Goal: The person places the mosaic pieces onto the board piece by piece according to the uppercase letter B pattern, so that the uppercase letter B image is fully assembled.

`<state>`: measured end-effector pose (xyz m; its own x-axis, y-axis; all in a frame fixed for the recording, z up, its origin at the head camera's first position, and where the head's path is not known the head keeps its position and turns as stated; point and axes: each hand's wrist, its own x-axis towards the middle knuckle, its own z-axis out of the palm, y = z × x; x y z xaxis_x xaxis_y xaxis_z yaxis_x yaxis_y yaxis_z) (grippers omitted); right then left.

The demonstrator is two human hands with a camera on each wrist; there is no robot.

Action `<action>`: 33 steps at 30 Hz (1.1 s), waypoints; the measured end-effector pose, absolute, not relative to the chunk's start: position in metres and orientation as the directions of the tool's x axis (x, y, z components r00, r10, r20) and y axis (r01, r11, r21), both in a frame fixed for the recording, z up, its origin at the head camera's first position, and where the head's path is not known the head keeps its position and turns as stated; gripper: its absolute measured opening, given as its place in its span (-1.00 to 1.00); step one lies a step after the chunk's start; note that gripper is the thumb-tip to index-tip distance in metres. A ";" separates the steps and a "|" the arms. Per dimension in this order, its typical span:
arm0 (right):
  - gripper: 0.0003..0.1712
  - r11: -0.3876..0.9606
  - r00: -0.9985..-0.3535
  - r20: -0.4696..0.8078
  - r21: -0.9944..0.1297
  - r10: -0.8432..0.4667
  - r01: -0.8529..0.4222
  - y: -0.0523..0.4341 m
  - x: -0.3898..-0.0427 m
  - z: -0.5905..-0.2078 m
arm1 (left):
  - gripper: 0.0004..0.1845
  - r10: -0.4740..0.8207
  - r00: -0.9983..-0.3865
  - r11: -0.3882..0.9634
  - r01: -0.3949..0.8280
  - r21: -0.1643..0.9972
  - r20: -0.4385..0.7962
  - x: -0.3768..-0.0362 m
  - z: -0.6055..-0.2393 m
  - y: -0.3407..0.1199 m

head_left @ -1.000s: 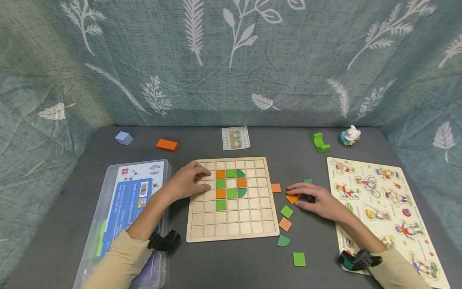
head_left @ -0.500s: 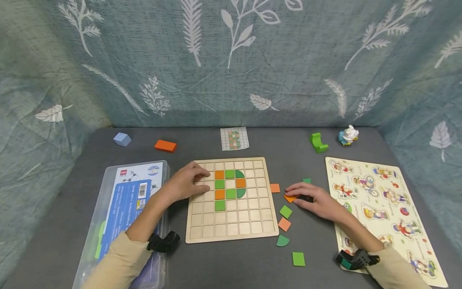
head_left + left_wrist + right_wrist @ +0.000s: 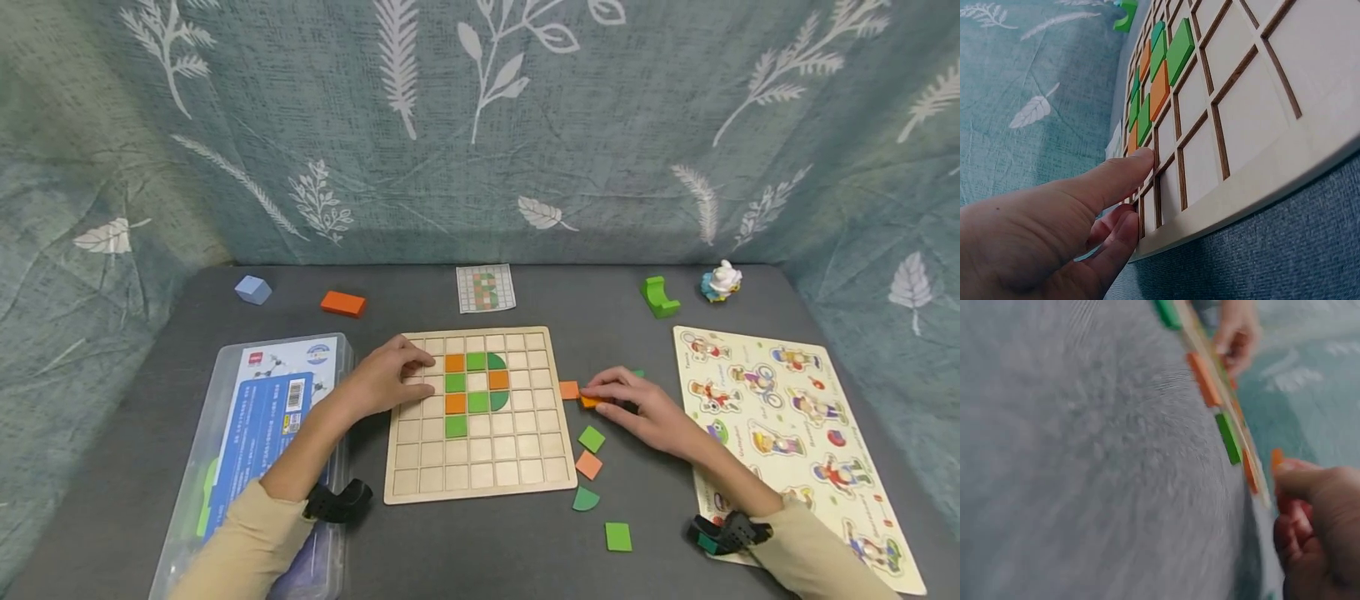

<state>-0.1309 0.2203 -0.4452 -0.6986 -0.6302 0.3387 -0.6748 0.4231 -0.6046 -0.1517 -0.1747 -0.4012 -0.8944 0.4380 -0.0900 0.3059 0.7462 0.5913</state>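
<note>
A wooden grid board lies on the dark table, with green and orange tiles set in its upper middle squares. My left hand rests on the board's left side, its thumb and fingertips touching the top; the left wrist view shows that thumb on the grid. Just right of the board, my right hand pinches an orange tile between thumb and fingers. The right wrist view shows this held tile raised off the table. Close by lies another orange square tile.
Loose tiles lie right of the board, including a green square and a dark green quarter circle. A pattern card sits behind it. A plastic case stands left, a picture puzzle board right. Blocks and a figurine line the back.
My right hand has lifted the orange tile and moved left and slightly away from me, closer to the board. My left hand stays in place on the board.
</note>
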 end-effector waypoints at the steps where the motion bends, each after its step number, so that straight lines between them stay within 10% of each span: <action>1: -0.62 0.401 -0.685 0.355 -0.605 -0.637 -0.687 0.213 -0.131 -0.442 | -0.58 0.439 -0.894 0.746 0.308 0.590 -0.088 -0.152 -0.401 -0.175; 13: -0.73 0.287 -0.417 0.325 -0.380 -0.849 -0.879 0.113 -0.124 -0.416 | -0.58 0.437 -0.894 0.750 0.305 0.587 -0.094 -0.152 -0.399 -0.176; 33: -0.78 0.320 -0.426 0.257 -0.367 -0.867 -0.873 0.083 -0.131 -0.417 | -0.59 0.437 -0.894 0.751 0.301 0.587 -0.100 -0.152 -0.399 -0.175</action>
